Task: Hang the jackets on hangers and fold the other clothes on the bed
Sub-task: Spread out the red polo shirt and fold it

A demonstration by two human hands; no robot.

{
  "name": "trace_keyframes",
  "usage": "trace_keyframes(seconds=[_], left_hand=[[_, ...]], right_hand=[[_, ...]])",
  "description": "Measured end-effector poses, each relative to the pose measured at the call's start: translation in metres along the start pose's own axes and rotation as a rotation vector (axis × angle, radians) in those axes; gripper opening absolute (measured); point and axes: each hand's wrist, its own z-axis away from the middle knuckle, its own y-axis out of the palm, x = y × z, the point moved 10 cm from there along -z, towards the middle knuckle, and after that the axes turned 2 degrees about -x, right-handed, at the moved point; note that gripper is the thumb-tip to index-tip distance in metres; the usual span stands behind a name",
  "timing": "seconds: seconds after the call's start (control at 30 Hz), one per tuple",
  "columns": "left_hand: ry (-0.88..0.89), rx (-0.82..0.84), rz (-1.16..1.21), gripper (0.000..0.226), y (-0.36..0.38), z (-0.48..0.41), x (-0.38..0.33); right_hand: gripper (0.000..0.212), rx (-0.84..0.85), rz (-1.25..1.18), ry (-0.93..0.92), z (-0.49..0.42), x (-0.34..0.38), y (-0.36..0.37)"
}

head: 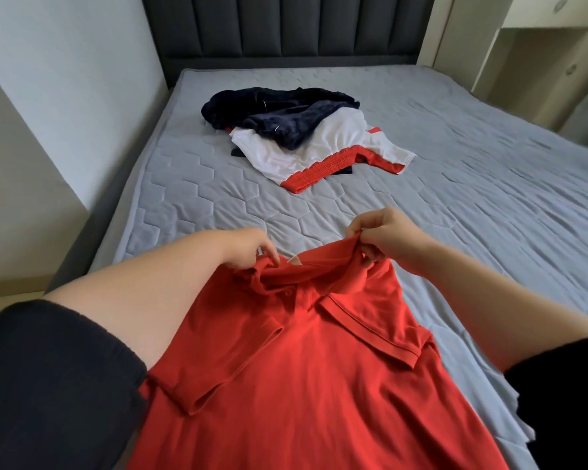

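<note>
A red polo shirt (306, 368) lies spread lengthwise on the near part of the bed, collar pointing away from me, both short sleeves folded inward over the front. My left hand (252, 249) pinches the left side of the collar. My right hand (384, 235) grips the right side of the collar and lifts it slightly off the mattress. Further up the bed sits a heap of clothes: a dark navy garment (279, 113) on top of a white garment with red trim (323, 150).
The grey quilted mattress (489, 184) stretches to a dark padded headboard (286, 25). A white wall (65, 79) runs close along the bed's left side. Cream cabinets (540, 62) stand at the right.
</note>
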Motion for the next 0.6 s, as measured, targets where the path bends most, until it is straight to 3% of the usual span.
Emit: trace_keyframes(seconds=[0.17, 0.27, 0.33, 0.4, 0.5, 0.6], left_hand=[[0.135, -0.273, -0.489, 0.024, -0.031, 0.009, -0.023], [0.123, -0.293, -0.665, 0.01, -0.045, 0.02, -0.026], [0.066, -0.317, -0.624, 0.004, -0.055, 0.032, -0.019], [0.029, -0.378, -0.48, 0.012, -0.066, 0.044, -0.012], [-0.012, -0.543, -0.328, 0.02, -0.083, 0.059, -0.004], [0.003, -0.715, -0.292, 0.011, -0.096, 0.076, -0.006]], right_hand=[[0.036, -0.048, 0.11, -0.016, 0.004, 0.002, -0.007], [0.037, -0.197, 0.212, -0.043, 0.001, 0.004, -0.024], [0.035, -0.249, 0.222, -0.04, -0.001, 0.004, -0.03], [0.033, -0.249, 0.205, -0.023, -0.006, 0.001, -0.031], [0.025, -0.255, 0.254, -0.039, -0.011, 0.006, -0.033], [0.029, -0.262, 0.376, -0.082, -0.011, 0.018, -0.03]])
